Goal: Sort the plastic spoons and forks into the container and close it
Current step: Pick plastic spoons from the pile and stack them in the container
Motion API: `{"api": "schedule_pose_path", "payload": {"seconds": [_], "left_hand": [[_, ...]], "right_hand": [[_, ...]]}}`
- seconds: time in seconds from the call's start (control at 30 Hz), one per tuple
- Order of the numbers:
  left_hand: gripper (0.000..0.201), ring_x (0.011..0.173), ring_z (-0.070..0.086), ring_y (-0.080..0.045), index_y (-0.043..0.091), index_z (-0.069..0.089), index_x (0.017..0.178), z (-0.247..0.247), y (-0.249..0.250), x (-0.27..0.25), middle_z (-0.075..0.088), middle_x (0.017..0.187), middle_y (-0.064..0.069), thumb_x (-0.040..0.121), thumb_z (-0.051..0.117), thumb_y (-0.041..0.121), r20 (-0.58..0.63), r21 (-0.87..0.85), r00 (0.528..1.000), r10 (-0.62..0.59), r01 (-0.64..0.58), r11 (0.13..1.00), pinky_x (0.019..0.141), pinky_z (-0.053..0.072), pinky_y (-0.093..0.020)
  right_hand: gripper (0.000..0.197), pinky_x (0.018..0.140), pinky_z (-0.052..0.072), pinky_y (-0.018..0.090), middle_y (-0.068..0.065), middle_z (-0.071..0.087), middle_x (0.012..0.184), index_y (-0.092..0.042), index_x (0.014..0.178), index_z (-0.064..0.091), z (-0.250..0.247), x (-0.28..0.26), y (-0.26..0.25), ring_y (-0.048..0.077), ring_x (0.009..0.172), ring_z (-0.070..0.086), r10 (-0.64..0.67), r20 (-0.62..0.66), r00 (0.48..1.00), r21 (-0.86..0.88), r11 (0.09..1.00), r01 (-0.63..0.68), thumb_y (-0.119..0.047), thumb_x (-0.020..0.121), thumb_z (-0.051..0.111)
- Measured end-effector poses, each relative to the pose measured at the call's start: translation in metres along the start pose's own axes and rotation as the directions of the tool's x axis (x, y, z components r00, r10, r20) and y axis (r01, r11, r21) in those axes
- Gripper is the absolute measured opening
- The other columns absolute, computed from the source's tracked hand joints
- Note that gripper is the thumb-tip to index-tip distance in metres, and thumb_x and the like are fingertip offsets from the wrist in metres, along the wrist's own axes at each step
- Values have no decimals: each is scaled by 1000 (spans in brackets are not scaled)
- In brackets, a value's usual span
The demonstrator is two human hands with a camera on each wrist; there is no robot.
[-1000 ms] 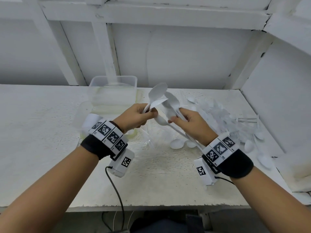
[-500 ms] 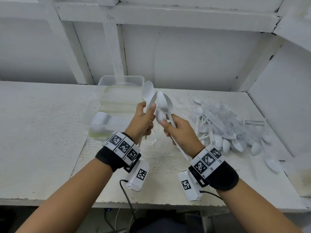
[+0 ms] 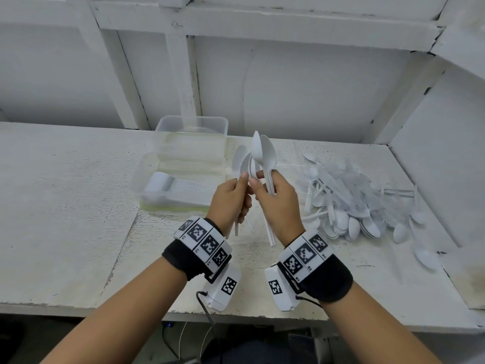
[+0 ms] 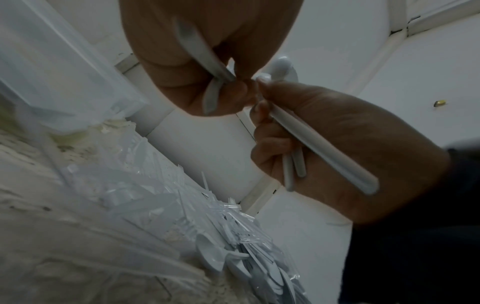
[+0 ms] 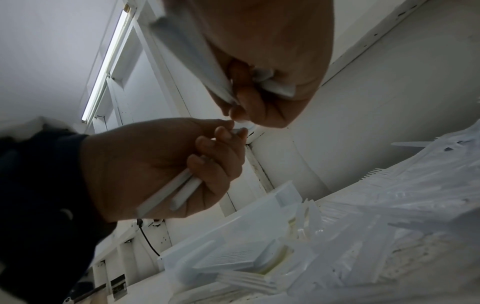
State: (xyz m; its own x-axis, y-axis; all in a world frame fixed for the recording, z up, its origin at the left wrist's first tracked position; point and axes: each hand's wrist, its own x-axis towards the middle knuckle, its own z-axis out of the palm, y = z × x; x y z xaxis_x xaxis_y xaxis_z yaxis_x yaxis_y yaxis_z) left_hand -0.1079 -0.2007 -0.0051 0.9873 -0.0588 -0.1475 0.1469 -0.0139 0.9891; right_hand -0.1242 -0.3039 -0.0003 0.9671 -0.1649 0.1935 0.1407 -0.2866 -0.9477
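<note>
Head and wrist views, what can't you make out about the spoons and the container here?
- Spoons: exact count unclear; both hands, left and right, cover the handles.
- Container: lid not identifiable; its clear walls blur in both wrist views.
- Pile: forks versus spoons too small and tangled to separate.

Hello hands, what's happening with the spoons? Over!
Left hand and right hand each grip white spoons, held upright. Container open. Pile waiting. Nothing blocking.

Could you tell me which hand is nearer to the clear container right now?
Left. The left hand, holding spoons, is just right of the container, near its front corner. The right hand, also holding spoons, is farther right, towards the cutlery pile.
</note>
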Motion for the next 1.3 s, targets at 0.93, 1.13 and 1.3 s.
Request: {"api": "schedule_pose_path", "payload": {"seconds": [0.93, 1.13, 1.3], "left_hand": [[23, 58, 61, -16, 2, 56, 103, 0, 3, -5, 56, 79, -8, 100, 40, 18, 230, -185, 949, -217, 262, 947, 65, 56, -32], [19, 59, 60, -15, 2, 55, 96, -1, 1, -4, 56, 77, -6, 99, 41, 15, 248, -206, 943, -222, 275, 939, 61, 55, -28], [20, 59, 64, -13, -1, 52, 108, -5, -1, -3, 58, 79, -10, 99, 40, 13, 273, -236, 941, -202, 269, 934, 64, 58, -27]], "right_hand": [[15, 76, 53, 34, -1, 63, 84, -12, 100, 61, -1, 9, 5, 18, 81, 62, 36, 67, 997, -270, 963, -17, -20, 94, 51], [24, 86, 47, 33, 12, 59, 103, -3, 101, 67, 0, 13, 3, 24, 95, 58, 54, 87, 995, -303, 953, -25, -17, 93, 50], [21, 83, 54, 30, 5, 64, 100, -14, 102, 68, -3, 14, 7, 16, 87, 63, 103, 109, 989, -206, 975, -79, -14, 93, 49]]}}
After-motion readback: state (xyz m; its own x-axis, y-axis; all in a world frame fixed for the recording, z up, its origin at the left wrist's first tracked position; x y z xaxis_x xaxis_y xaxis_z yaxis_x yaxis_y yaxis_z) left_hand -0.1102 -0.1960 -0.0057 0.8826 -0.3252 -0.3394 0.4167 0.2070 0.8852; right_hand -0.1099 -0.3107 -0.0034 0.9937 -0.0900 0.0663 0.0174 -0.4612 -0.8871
